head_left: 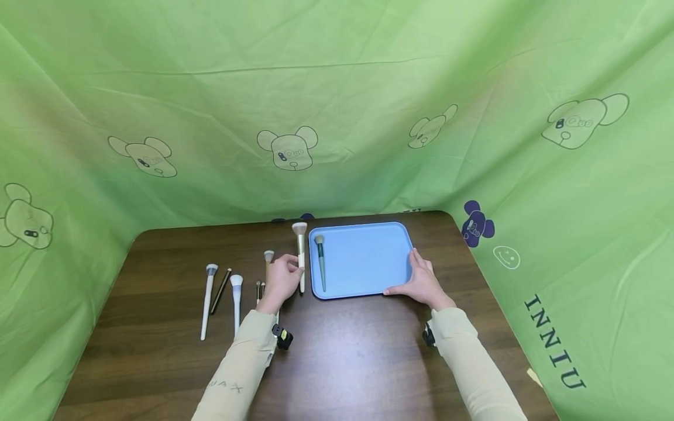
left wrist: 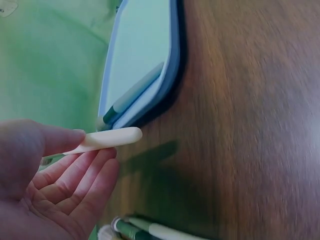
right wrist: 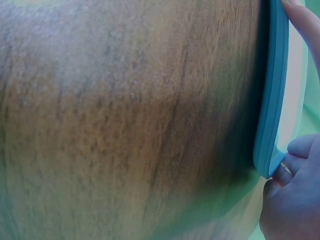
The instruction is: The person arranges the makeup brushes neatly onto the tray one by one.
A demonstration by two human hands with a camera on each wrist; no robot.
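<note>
My left hand (head_left: 284, 278) pinches a makeup brush (head_left: 301, 245) by its pale handle, thumb against fingers, bristles pointing away from me. In the left wrist view the rounded handle end (left wrist: 125, 135) sticks out past the fingertips, above the wood. Just right of it lies a blue tray (head_left: 363, 263), holding one green-handled makeup brush (head_left: 321, 263) along its left side. My right hand (head_left: 421, 283) holds the tray's near right corner, thumb on the front rim and fingers along the right side. The right wrist view shows the fingers curled at the tray's rim (right wrist: 272, 100).
Left on the brown wooden table (head_left: 358, 356) lie a white brush (head_left: 207, 301), a thin dark brush (head_left: 221, 290) and a white-and-blue brush (head_left: 236, 301). Several more, including one fluffy brush (head_left: 269, 256), are partly hidden by my left hand. Green cloth (head_left: 337, 76) hangs behind and at the sides.
</note>
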